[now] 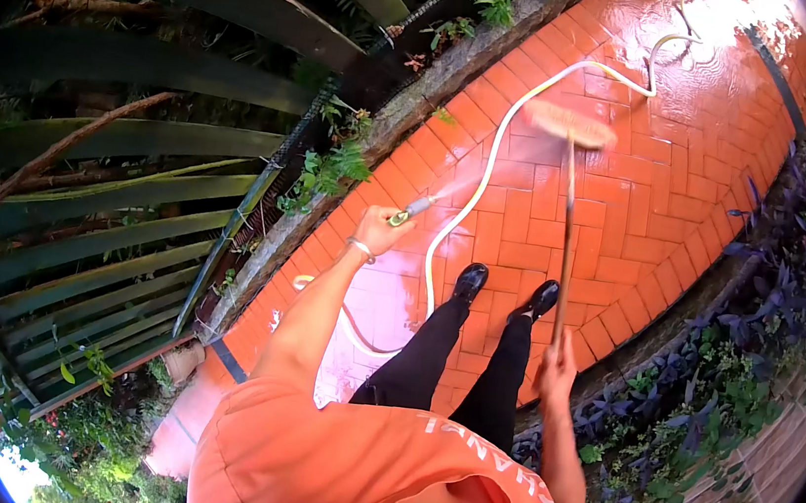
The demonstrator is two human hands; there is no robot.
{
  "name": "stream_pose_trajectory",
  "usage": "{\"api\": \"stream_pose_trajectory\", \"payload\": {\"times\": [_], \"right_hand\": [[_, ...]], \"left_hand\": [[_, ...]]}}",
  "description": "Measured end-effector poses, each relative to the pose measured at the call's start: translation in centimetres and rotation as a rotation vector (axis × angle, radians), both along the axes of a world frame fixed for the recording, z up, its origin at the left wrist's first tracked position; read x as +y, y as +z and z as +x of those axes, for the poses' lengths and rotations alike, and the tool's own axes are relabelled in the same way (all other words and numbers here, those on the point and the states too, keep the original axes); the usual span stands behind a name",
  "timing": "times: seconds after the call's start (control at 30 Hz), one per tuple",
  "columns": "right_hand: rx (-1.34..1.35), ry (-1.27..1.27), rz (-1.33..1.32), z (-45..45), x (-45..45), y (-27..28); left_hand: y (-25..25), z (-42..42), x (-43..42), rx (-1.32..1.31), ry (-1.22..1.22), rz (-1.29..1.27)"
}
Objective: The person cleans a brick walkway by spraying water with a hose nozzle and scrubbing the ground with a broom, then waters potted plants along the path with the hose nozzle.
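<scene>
The head view shows a broom with a long, slim handle [568, 221] and a wide, pale orange head [570, 126], slightly blurred, over the bricks ahead of the feet. The right hand [558, 369] has its fingers wrapped around the lower handle. The left hand [383, 229] has its fingers closed around a grey-tipped spray nozzle [415, 208], which sends a fine water spray [459, 180] toward the broom head. A pale hose [497, 143] curves across the floor, passing between the nozzle and the broom handle.

The brick floor [616, 216] is orange-red, wet and shiny, laid in a zigzag pattern, with strong glare at the far end. Black shoes [470, 282] stand on it, just beside the hose.

A stone curb [431, 91] and a dark slatted fence [131, 191] bound the left side; purple-leaved plants [772, 244] line the curved right edge. Between these borders, the paving extends forward around the broom head.
</scene>
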State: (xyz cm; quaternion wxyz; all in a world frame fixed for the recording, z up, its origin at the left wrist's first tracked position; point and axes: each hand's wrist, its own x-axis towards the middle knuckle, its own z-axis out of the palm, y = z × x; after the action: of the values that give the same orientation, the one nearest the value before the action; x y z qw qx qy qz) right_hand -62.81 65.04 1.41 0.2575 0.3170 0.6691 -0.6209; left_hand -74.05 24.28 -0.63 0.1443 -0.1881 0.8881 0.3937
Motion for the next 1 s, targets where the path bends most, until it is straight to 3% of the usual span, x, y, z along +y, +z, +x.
{"api": "stream_pose_trajectory", "payload": {"times": [0.1, 0.17, 0.3, 0.33, 0.43, 0.5, 0.53, 0.63, 0.7, 0.77, 0.8, 0.9, 0.97, 1.0], "right_hand": [[-0.09, 0.028, 0.055, -5.0, 1.1, 5.1], [0.132, 0.125, 0.139, 1.2, 5.0, 4.3], [0.066, -0.026, 0.155, 14.2, 8.4, 7.6], [0.071, -0.049, 0.179, 15.7, 8.3, 7.8], [-0.151, -0.268, 0.054, 14.0, 7.2, 7.7], [-0.183, -0.271, 0.048, 8.4, 6.4, 6.5], [-0.175, -0.308, 0.042, 6.0, 7.6, 4.0], [-0.137, -0.217, 0.128, -5.1, 10.6, 3.7], [-0.122, -0.295, 0.08, -5.9, 14.7, 3.1], [-0.047, -0.298, 0.092, 1.2, 17.2, 2.6], [0.012, -0.241, 0.157, 6.0, 17.2, 3.6], [-0.066, -0.303, 0.069, 17.3, 13.4, 11.8], [-0.074, -0.182, 0.196, 24.6, 11.7, 13.4], [-0.224, -0.214, 0.158, 26.3, 11.2, 13.9]], "left_hand": [[1.5, -1.0, -1.2, 0.009, -0.022, -0.027], [2.3, -0.5, -3.6, -0.082, 0.046, -0.082], [2.7, 3.0, -9.5, -0.138, 0.166, -0.284], [1.6, 4.2, -11.1, -0.154, 0.221, -0.22], [0.8, 4.5, -10.4, -0.159, 0.237, -0.162], [0.9, 2.2, -7.1, -0.143, 0.18, -0.152], [1.0, 1.0, -4.9, -0.082, 0.071, -0.098], [2.5, -3.1, 1.7, 0.027, -0.149, -0.021], [2.9, -4.7, 3.8, 0.076, -0.261, 0.004], [2.8, -6.1, 4.2, 0.092, -0.292, -0.04], [2.9, -6.6, 4.2, -0.044, -0.179, 0.009], [3.9, -7.5, 4.5, -0.028, -0.238, -0.035], [2.6, -7.1, 5.0, -0.083, -0.225, 0.034], [3.2, -7.2, 6.5, -0.096, -0.23, 0.076]]}}
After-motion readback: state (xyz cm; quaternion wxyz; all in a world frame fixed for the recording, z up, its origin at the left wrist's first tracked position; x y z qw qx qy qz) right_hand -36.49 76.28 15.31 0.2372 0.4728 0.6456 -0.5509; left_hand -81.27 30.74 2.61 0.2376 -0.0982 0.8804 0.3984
